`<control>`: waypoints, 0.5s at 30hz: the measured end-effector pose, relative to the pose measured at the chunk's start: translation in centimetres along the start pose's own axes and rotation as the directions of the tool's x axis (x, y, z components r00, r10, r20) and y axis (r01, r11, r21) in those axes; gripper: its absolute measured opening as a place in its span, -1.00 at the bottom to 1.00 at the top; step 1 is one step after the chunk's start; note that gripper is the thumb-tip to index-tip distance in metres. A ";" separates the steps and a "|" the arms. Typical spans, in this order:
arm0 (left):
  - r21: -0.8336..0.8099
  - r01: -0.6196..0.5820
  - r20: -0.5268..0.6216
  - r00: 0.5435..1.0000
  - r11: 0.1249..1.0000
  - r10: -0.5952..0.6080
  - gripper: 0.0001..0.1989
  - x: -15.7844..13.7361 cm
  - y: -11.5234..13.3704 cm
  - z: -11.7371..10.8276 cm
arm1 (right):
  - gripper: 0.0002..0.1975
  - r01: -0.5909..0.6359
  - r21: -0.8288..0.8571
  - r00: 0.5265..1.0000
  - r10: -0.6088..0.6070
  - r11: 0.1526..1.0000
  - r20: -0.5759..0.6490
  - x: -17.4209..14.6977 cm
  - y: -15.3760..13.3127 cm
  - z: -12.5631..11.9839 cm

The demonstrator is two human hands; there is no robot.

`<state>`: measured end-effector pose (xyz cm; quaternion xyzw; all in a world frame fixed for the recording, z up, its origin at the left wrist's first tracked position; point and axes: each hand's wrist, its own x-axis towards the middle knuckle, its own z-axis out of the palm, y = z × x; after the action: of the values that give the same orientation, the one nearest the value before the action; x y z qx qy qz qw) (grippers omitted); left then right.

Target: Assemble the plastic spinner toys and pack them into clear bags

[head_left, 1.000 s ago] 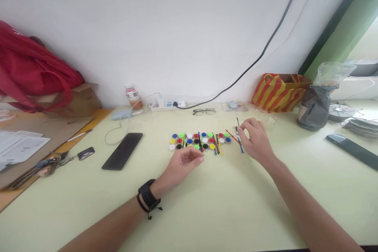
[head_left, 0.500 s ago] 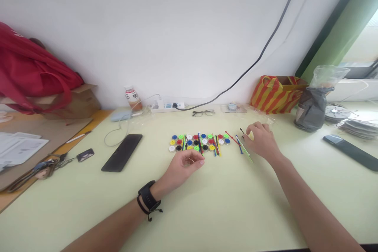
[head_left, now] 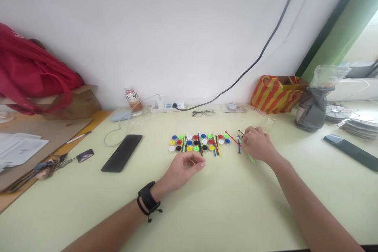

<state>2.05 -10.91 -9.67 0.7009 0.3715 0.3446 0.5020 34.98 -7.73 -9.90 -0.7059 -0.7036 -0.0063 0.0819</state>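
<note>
Rows of small round discs [head_left: 196, 142] in several colours lie on the pale table, with thin coloured plastic sticks [head_left: 217, 145] laid across them. My left hand [head_left: 184, 169] rests just in front of the discs, fingers loosely curved and a gap inside the thumb; I see nothing held. A black watch band [head_left: 149, 197] circles that wrist. Right of the discs, my right hand [head_left: 258, 145] is closed at the fingertips among loose sticks. Beside its fingers lie a red stick [head_left: 232, 137] and a blue stick [head_left: 239, 145]. A green stick [head_left: 251, 158] shows partly beneath it. Its fingers hide what they pinch.
A black phone [head_left: 121, 152] lies at left and a dark flat device [head_left: 351, 151] at right. Glasses [head_left: 203, 113], a power strip [head_left: 168, 106] and a bottle [head_left: 132, 98] line the wall. A striped bag [head_left: 276, 94] and a grey bag [head_left: 311, 108] stand back right.
My right hand has shifted slightly left and down over the loose sticks. The blue stick beside it has turned more upright in view, and the green one is more covered. My left hand has barely moved.
</note>
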 end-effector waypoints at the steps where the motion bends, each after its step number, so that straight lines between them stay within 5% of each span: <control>1: 0.003 0.000 -0.001 1.000 1.000 0.000 -0.82 0.0 0.0 0.0 | -0.80 -0.003 0.006 1.000 0.003 1.000 -0.006 0.1 0.0 0.1; 9: 0.015 0.000 0.002 1.000 1.000 0.000 -0.82 -0.2 -0.1 -0.1 | -0.81 0.037 0.076 0.994 -0.029 0.996 -0.103 0.5 1.5 0.6; 15: 0.021 -0.003 0.014 1.000 1.000 0.002 -0.79 -0.2 0.4 0.0 | -0.83 0.085 0.069 0.996 -0.084 0.994 -0.013 0.6 2.4 0.4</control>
<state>2.08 -11.16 -9.33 0.7089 0.3707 0.3366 0.4967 37.31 -7.08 -10.49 -0.6722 -0.7321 0.0111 0.1094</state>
